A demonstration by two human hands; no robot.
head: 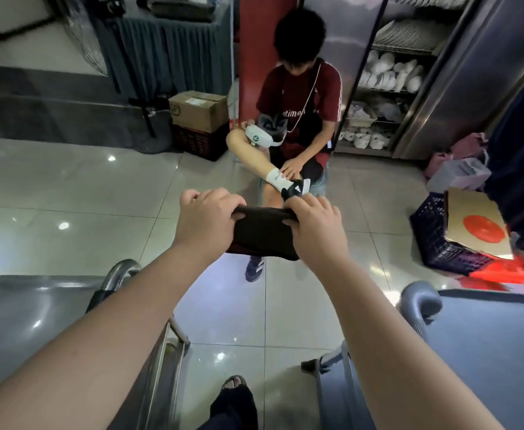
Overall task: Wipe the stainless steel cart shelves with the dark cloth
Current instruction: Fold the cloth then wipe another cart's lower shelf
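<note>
Evidently the wiping has not begun: both hands are raised in the middle of the frame, holding the dark cloth [262, 234] in the air over the tiled floor [99, 197], touching no shelf. The left hand [206, 217] grips the cloth's left end with curled fingers. The right hand [315, 226] grips its right end the same way, so the cloth hangs folded and fairly taut between them. I judge this to be the preparing step, squaring the cloth into a pad before it meets metal.

The stainless steel cart [31, 311] lies at the lower left of the frame, its top shelf a gleaming sheet beneath the left forearm. A second, greyer cart [487, 336] sits at the lower right. Beyond the hands a seated person [301, 97] holds a white headset, and a cabinet of white dishes [388, 72] stands at the upper right.

The next move calls for bringing the cloth down toward the lower left and pressing it flat on the top shelf. Overlapping strokes would follow, then the lower shelves, which barely show here.
</note>
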